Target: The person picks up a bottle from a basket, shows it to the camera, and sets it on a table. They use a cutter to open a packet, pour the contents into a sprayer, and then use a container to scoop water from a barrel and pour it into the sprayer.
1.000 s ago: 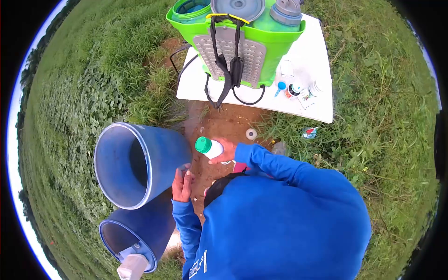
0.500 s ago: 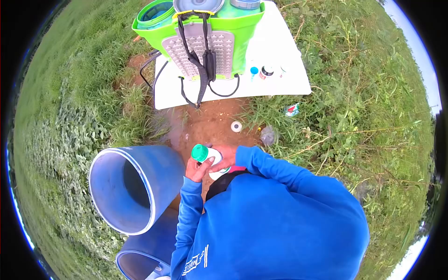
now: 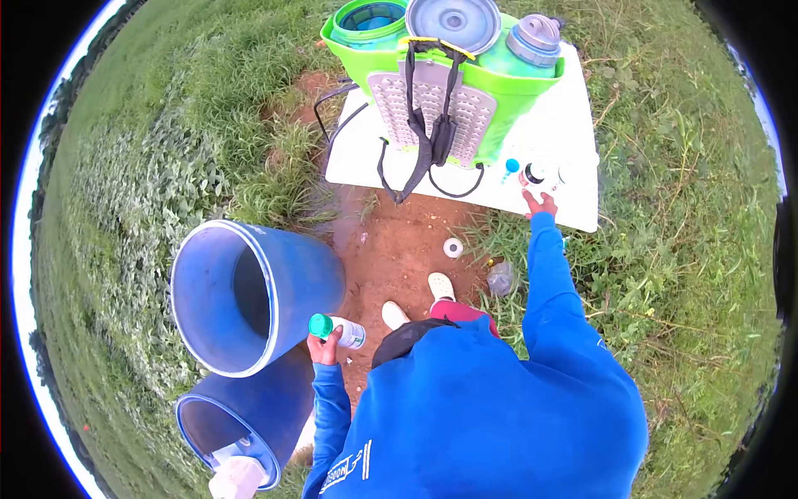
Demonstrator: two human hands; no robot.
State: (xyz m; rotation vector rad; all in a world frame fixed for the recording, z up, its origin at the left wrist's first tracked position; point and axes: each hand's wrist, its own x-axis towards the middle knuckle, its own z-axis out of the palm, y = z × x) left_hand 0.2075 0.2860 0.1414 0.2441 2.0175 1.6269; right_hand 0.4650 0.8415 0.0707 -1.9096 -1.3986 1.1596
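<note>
My left hand [image 3: 324, 348] is closed around a white bottle [image 3: 349, 333] with a green cap, held low beside the upper blue barrel. My right hand [image 3: 540, 205] is stretched out to the front edge of the white table [image 3: 573, 200], its fingers apart. Just beyond those fingertips stands a small bottle with a black cap [image 3: 533, 173]. A small blue-topped item [image 3: 511, 166] lies to its left, and a small clear item [image 3: 560, 177] sits to its right.
A green backpack sprayer [image 3: 507, 125] with black straps stands on the table. Two blue barrels [image 3: 303, 283] lie at the left, with a white container [image 3: 237, 478] at the lower one's mouth. A white ring [image 3: 453, 248] and clear plastic [image 3: 501, 279] lie on the ground.
My right hand has left the white bottle and reached forward to the table. My left hand has moved left and down with the bottle. The view has shifted.
</note>
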